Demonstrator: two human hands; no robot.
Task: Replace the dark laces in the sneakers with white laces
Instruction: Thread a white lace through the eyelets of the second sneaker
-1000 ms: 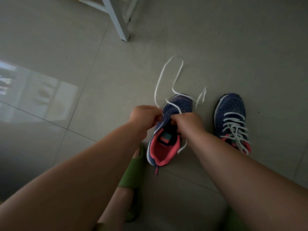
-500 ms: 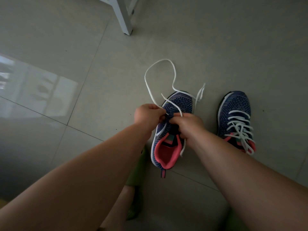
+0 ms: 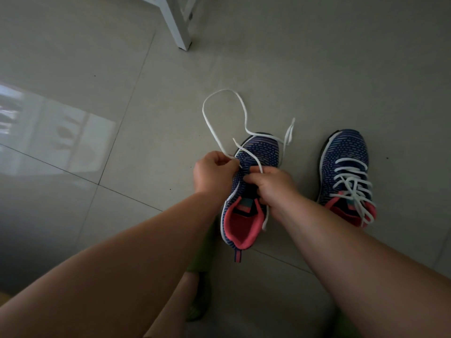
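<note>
A navy knit sneaker with a pink lining (image 3: 258, 154) stands on the floor in the middle of the head view. A white lace (image 3: 219, 93) runs from it in a big loop over the tiles beyond the toe. My left hand (image 3: 212, 174) pinches one strand of that lace at the shoe's left side. My right hand (image 3: 273, 186) grips the shoe's tongue and eyelet area, with another strand passing over its fingers. A second matching sneaker (image 3: 346, 172) stands to the right, laced in white.
A white furniture leg (image 3: 178, 28) stands on the tiled floor (image 3: 317, 69) at the top. My foot in a green slipper (image 3: 200, 264) is under my left forearm, close to the sneaker's heel.
The lace loop on the floor has shifted left and grown rounder as my left hand drew the strand leftward. My right hand has stayed on the shoe.
</note>
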